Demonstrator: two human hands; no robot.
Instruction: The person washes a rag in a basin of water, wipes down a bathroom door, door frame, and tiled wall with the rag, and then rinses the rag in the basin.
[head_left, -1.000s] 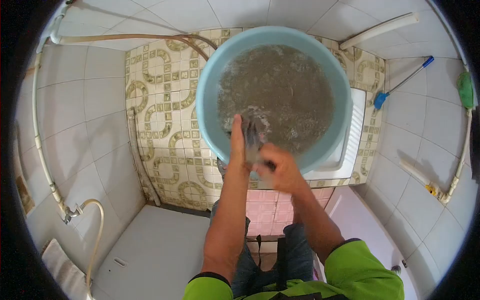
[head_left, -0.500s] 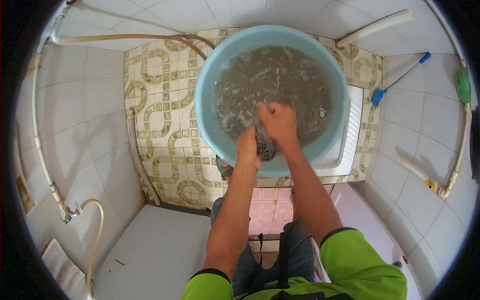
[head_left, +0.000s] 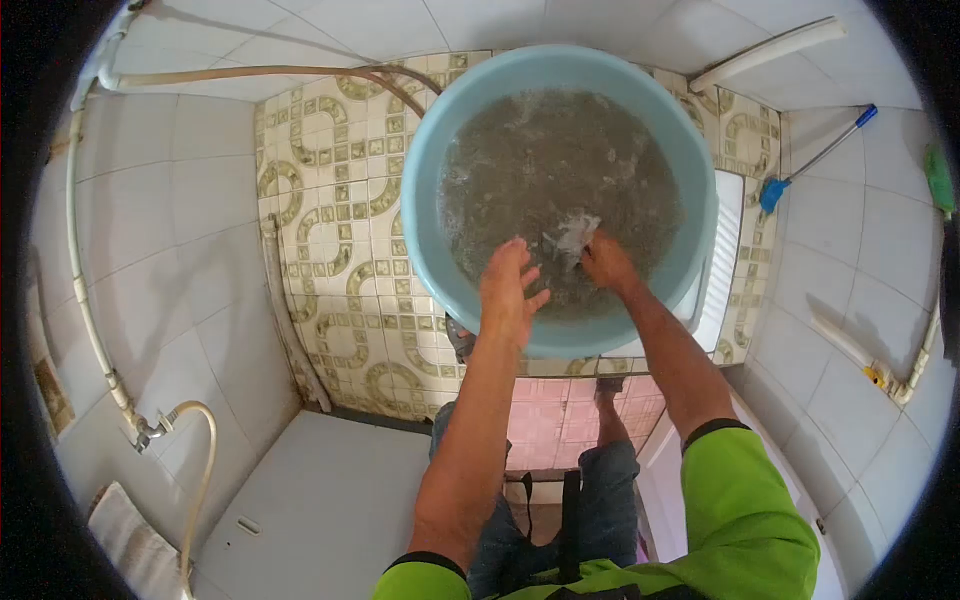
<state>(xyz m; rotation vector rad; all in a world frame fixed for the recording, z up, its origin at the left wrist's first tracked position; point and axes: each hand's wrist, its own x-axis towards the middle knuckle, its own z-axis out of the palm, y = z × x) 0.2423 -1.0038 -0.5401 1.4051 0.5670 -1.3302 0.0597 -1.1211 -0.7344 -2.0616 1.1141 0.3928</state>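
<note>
A large light-blue plastic tub (head_left: pixel 423 230) holds murky grey-brown water (head_left: pixel 560 150) with flecks of foam. My left hand (head_left: pixel 508 285) is over the tub's near side, open, fingers spread and nothing in them. To its right, my right hand (head_left: pixel 608 262) dips at the water's surface with its fingers curled in. White splashing beside the fingertips hides what they grip. No dark wet item shows above the water.
Patterned tiles (head_left: pixel 340 220) lie left of the tub, and a white ridged fixture (head_left: pixel 728 260) is under its right side. A brown hose (head_left: pixel 250 72) reaches the tub's back left. A blue-headed brush (head_left: pixel 772 193) leans at the right wall. A grey panel (head_left: pixel 320 500) lies front left.
Both hands were together around a dark wet item above the water. Now they are apart: the left has opened, the right has moved right and down to the water, and the item is out of sight.
</note>
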